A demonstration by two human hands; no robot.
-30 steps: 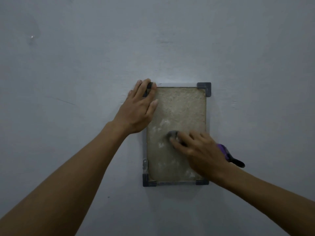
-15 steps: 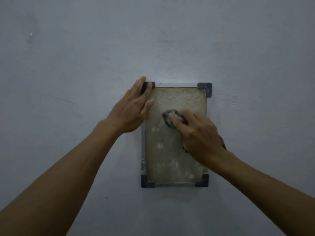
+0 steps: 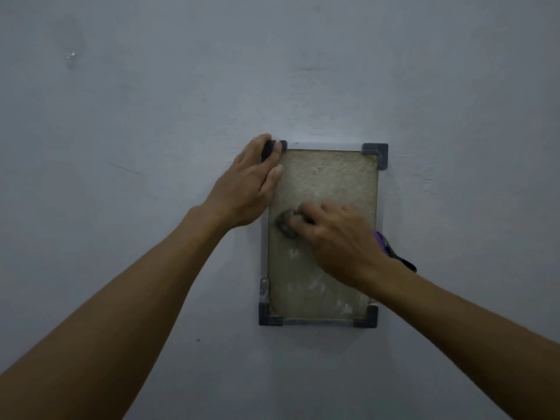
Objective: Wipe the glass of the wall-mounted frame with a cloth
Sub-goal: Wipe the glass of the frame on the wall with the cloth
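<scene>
A small upright frame (image 3: pixel 375 153) with dark corner pieces hangs on the wall. Its glass (image 3: pixel 330 180) covers a beige speckled sheet with pale smudges low down. My left hand (image 3: pixel 247 186) lies flat over the frame's upper left corner and left edge. My right hand (image 3: pixel 339 237) presses a dark bunched cloth (image 3: pixel 286 226) against the glass near its left side, about mid-height. A purple and black end of the cloth (image 3: pixel 394 253) sticks out past my right wrist.
The frame hangs on a plain grey-blue wall (image 3: pixel 151 116) with faint scuffs and a small shiny mark at the upper left. A small clear clip (image 3: pixel 264 287) sits on the frame's lower left edge.
My right hand swept the cloth up from the lower middle of the glass, then across to the left and slightly down. My left hand stayed on the upper left corner.
</scene>
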